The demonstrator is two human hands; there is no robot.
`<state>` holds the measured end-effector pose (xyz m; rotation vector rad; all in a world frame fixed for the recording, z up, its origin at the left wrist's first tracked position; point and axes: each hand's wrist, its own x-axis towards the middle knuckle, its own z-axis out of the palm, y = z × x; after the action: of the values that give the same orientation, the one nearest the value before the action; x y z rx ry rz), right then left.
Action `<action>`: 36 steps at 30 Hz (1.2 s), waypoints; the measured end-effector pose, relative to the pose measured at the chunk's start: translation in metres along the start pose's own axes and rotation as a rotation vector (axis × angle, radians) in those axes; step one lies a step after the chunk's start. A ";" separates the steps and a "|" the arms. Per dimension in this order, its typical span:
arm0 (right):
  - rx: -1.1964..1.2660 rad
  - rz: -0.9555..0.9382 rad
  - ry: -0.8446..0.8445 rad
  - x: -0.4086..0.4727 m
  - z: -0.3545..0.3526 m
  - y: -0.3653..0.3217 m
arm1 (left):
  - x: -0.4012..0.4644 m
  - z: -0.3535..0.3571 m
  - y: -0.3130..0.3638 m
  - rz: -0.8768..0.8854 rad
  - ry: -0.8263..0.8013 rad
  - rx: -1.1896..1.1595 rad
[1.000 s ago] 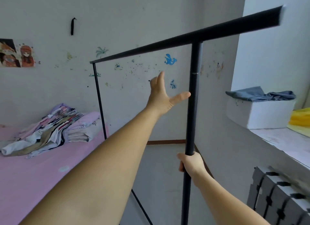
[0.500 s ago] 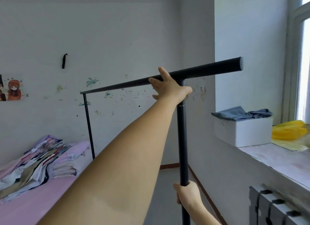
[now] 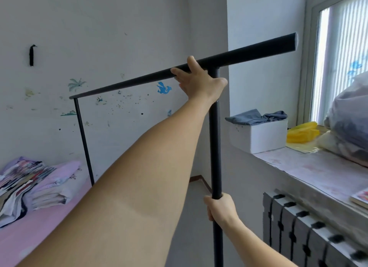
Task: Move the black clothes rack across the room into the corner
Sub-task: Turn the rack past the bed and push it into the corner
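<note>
The black clothes rack (image 3: 215,151) stands in front of me, empty. Its top bar runs from the far left post up to the right, past the near upright post. My left hand (image 3: 199,80) is raised and wraps the top bar just left of the joint with the near post. My right hand (image 3: 221,208) grips the near post low down, fist closed around it. The rack's feet are out of view. The room corner lies behind the rack, where the marked back wall meets the right wall.
A bed with a pink sheet (image 3: 23,237) and a pile of folded clothes (image 3: 29,185) is at the left. At the right are a window sill (image 3: 310,171) carrying a white box (image 3: 262,135), a yellow bag (image 3: 302,132) and a plastic bag (image 3: 352,123), above a dark radiator (image 3: 306,229).
My left hand went from open in the air to holding the top bar. The view tilted up and turned right, showing the window. My right hand kept its grip on the post.
</note>
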<state>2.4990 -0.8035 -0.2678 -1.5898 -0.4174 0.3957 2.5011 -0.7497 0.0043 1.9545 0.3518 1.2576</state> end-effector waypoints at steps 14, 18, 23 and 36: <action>0.022 -0.096 0.344 -0.025 -0.038 0.024 | -0.037 0.033 0.039 0.057 0.003 -0.030; 0.026 -0.105 0.336 -0.028 -0.024 0.017 | -0.031 0.021 0.033 0.043 -0.034 -0.008; 0.025 -0.092 0.277 -0.026 0.000 0.012 | -0.022 -0.003 0.019 0.018 -0.079 -0.016; -0.041 0.022 -0.076 0.025 0.052 0.000 | -0.024 -0.063 -0.083 0.013 -0.189 0.092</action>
<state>2.4954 -0.7458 -0.2705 -1.6240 -0.4689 0.4679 2.4492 -0.6797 -0.0579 2.1372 0.3061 1.0706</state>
